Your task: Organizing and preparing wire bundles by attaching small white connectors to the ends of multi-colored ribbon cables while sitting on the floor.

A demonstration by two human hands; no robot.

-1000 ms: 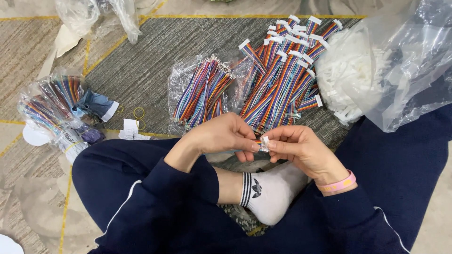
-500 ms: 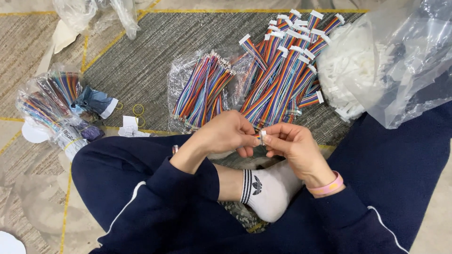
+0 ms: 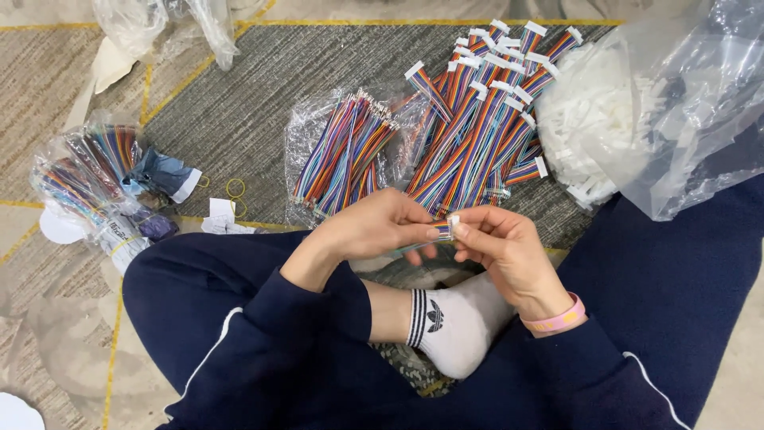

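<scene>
My left hand (image 3: 372,227) pinches a short rainbow ribbon cable (image 3: 440,230) near its end. My right hand (image 3: 501,243) pinches a small white connector (image 3: 454,225) at that same cable end. Both hands meet above my crossed legs and white sock (image 3: 458,322). Just beyond my fingers lies a pile of finished rainbow cables with white connectors (image 3: 481,111). To its left, bare-ended rainbow cables (image 3: 344,151) lie on a clear plastic bag.
A clear bag of white connectors (image 3: 605,119) sits at the right. Bagged cable bundles (image 3: 99,179) lie at the left, with yellow rubber bands (image 3: 235,191) and paper scraps on the grey carpet (image 3: 231,103). More clear plastic (image 3: 159,28) lies at the top left.
Both hands have shifted slightly up and stayed together; the fingers have worked the white connector at the cable end. The piles on the floor have not moved.
</scene>
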